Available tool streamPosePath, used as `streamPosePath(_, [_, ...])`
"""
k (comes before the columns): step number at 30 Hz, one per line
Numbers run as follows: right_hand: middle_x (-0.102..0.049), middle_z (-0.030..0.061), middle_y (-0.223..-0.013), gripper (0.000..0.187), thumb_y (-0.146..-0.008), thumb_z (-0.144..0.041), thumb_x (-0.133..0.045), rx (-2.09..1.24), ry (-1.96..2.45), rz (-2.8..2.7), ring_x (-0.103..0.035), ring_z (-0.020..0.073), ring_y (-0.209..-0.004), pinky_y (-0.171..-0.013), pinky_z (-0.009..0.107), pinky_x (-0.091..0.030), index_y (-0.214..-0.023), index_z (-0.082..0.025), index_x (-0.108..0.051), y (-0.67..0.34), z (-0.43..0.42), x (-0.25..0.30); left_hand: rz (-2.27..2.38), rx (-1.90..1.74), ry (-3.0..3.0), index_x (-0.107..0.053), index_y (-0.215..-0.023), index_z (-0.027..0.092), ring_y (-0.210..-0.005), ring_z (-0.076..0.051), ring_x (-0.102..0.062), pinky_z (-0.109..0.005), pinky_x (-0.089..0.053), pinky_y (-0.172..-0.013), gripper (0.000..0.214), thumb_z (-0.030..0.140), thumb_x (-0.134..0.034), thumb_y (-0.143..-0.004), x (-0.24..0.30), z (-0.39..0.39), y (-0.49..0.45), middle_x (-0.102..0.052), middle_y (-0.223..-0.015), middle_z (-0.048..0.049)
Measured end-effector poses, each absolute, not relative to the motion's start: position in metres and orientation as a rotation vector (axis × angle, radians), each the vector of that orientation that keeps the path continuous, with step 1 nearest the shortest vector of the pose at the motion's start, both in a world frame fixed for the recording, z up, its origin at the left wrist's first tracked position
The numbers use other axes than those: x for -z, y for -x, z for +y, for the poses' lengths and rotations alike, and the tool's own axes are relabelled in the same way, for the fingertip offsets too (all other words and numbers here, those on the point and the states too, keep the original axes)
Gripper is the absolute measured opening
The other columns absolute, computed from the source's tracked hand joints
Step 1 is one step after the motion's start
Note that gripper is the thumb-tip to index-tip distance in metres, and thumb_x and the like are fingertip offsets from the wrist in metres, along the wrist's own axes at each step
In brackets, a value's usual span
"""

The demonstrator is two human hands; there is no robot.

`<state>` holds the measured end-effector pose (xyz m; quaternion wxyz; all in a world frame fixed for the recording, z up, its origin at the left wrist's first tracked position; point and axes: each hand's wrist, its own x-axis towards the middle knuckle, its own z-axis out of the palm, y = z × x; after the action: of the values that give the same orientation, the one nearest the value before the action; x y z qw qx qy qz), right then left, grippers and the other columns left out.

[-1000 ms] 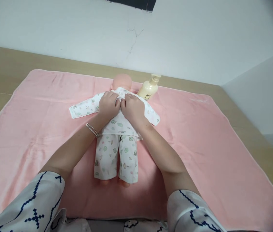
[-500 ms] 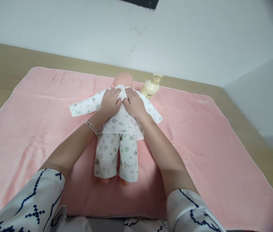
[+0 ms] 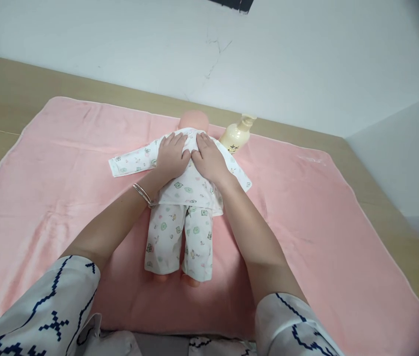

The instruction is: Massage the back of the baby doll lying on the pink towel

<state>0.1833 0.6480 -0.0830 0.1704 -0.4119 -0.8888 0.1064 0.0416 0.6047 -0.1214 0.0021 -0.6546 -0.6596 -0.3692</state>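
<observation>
A baby doll (image 3: 190, 190) in white printed pyjamas lies on a pink blanket (image 3: 306, 212), its head away from me and its bare feet towards me. My left hand (image 3: 171, 157) rests flat on the left side of its upper torso, fingers pointing to the shoulder. On the right side of the torso lies my right hand (image 3: 211, 157), also with outstretched fingers. The two thumbs almost meet over the middle of the shirt. Both sleeves of the shirt spread outward. The doll's face is not visible.
Beyond the doll's right shoulder, a cream pump bottle (image 3: 237, 134) stands at the blanket's far edge. Under the blanket is a wooden table (image 3: 94, 86), its back edge against a white wall (image 3: 139, 44). A dark object (image 3: 237, 5) shows on the wall above.
The camera view has shifted slightly, so the bottle and doll's head appear a little further right. Both hands stay laid on the doll's torso with almost the same pose.
</observation>
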Motion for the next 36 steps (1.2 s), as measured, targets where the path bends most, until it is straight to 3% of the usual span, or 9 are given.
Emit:
streamPosePath(6, [-0.036,0.0197,-0.156,0.059,-0.092,-0.023,-0.035,-0.239,1.077,-2.577,-0.03,0.0297,-0.148,-0.124,0.047,-0.024,-0.146,0.001,-0.041,-0.186,0.65,0.085,-1.921,1.147,2.158,-0.057,-0.131,0.015,-0.135,-0.027,-0.048,-0.05,-0.028,-0.121,0.047,0.018,-0.038,-0.089,0.117,0.602,-0.042,-0.059,-0.14,-0.0091])
streamPosePath(11, [-0.051,0.0176,-0.146,0.045,-0.093,-0.021,-0.036,-0.148,1.02,-2.559,-0.044,0.0301,-0.139,-0.115,0.048,-0.038,-0.131,-0.008,-0.057,-0.186,0.635,0.075,-1.811,1.242,2.099,-0.066,-0.116,0.014,-0.122,-0.024,-0.058,-0.045,-0.043,-0.112,0.04,0.017,-0.038,-0.088,0.118,0.601,-0.042,-0.069,-0.124,-0.0102])
streamPosePath(17, [-0.064,0.0198,-0.128,0.039,-0.095,-0.02,-0.036,0.073,1.106,-2.584,-0.058,0.0331,-0.121,-0.102,0.045,-0.049,-0.118,-0.007,-0.064,-0.181,0.618,0.069,-1.827,1.218,2.022,-0.07,-0.105,0.016,-0.11,-0.026,-0.061,-0.043,-0.048,-0.1,0.035,0.017,-0.04,-0.088,0.117,0.597,-0.045,-0.072,-0.113,-0.0099])
streamPosePath(21, [-0.058,0.0206,-0.137,0.043,-0.096,-0.021,-0.035,0.06,1.123,-2.573,-0.053,0.0327,-0.13,-0.107,0.045,-0.045,-0.127,-0.005,-0.06,-0.181,0.62,0.072,-1.881,1.136,2.044,-0.069,-0.11,0.016,-0.11,-0.028,-0.059,-0.044,-0.047,-0.099,0.037,0.017,-0.039,-0.088,0.113,0.595,-0.046,-0.069,-0.116,-0.0103])
streamPosePath(27, [-0.046,0.0178,-0.15,0.054,-0.094,-0.023,-0.033,-0.13,1.111,-2.5,-0.04,0.0306,-0.142,-0.118,0.05,-0.034,-0.142,-0.003,-0.047,-0.181,0.634,0.085,-1.955,1.143,2.032,-0.061,-0.127,0.016,-0.127,-0.027,-0.052,-0.046,-0.037,-0.112,0.045,0.019,-0.037,-0.09,0.117,0.599,-0.046,-0.062,-0.133,-0.0112])
streamPosePath(36, [-0.034,0.0152,-0.158,0.061,-0.092,-0.028,-0.037,-0.332,1.102,-2.459,-0.025,0.0298,-0.15,-0.124,0.05,-0.023,-0.149,-0.005,-0.039,-0.185,0.644,0.09,-2.139,1.132,1.98,-0.055,-0.133,0.013,-0.139,-0.032,-0.042,-0.054,-0.027,-0.119,0.047,0.022,-0.042,-0.088,0.116,0.599,-0.048,-0.054,-0.144,-0.0143])
